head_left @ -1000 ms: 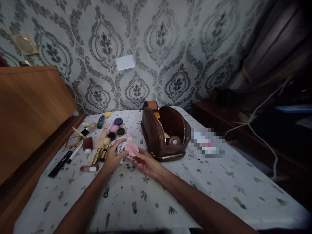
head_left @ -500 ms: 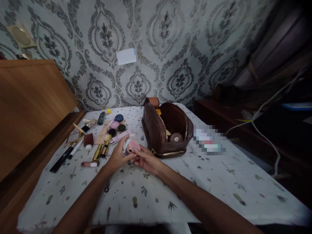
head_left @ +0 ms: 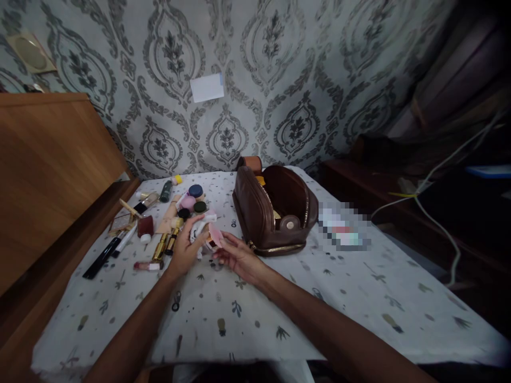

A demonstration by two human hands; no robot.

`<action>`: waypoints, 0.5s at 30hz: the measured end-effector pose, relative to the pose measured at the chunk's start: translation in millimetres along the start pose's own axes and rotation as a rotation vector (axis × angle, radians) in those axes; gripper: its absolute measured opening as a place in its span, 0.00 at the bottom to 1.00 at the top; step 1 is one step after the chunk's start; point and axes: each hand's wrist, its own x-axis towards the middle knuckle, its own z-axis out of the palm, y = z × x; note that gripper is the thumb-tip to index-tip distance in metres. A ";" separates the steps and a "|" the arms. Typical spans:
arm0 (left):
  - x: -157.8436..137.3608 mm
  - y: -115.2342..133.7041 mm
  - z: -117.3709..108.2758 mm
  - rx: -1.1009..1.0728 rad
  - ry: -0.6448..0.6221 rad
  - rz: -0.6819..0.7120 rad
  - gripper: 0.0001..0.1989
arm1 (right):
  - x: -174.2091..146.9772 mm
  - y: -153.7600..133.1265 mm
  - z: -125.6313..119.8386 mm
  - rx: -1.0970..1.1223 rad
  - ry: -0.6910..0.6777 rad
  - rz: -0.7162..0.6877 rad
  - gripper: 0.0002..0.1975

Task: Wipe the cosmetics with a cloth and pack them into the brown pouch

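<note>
Above the table, in front of the bag, a small round pink compact (head_left: 216, 234) is tilted on edge between my two hands. My left hand (head_left: 186, 254) is closed around it from the left, together with a crumpled white tissue (head_left: 197, 230). The thumb and fingertips of my right hand (head_left: 242, 261) pinch the compact's right edge. Behind my left hand lies a pale pink tube (head_left: 210, 215), partly covered. A brown leather toiletry bag (head_left: 251, 213) stands unzipped just beyond my right hand, with something yellow inside.
Left of my hands lie several cosmetics: gold lipsticks (head_left: 160, 248), a lip gloss (head_left: 147, 265), a dark red bottle (head_left: 145, 229), jars (head_left: 195, 190), a pink sponge (head_left: 188, 202) and a black tube (head_left: 102, 259). A wooden panel (head_left: 51, 159) borders the left; a blurred packet lies right of the bag.
The pink compact has turned from facing up to standing more on edge. My left hand has shifted slightly left with the tissue, which shows more now.
</note>
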 end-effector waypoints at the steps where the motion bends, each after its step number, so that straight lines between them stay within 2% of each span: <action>1: 0.4 -0.5 0.2 0.004 0.017 -0.005 0.20 | -0.7 0.1 0.6 -0.023 -0.013 -0.004 0.26; 5: 1.8 -5.6 0.0 -0.002 0.044 -0.035 0.19 | -2.5 1.0 3.7 -0.161 -0.058 -0.011 0.33; 9: 2.4 -11.8 -1.6 -0.010 -0.021 -0.067 0.17 | -2.2 4.8 4.3 -0.323 -0.045 -0.026 0.37; 15: 4.1 -15.3 -1.0 0.012 -0.069 -0.067 0.15 | -5.3 6.5 1.5 -0.663 -0.060 -0.004 0.25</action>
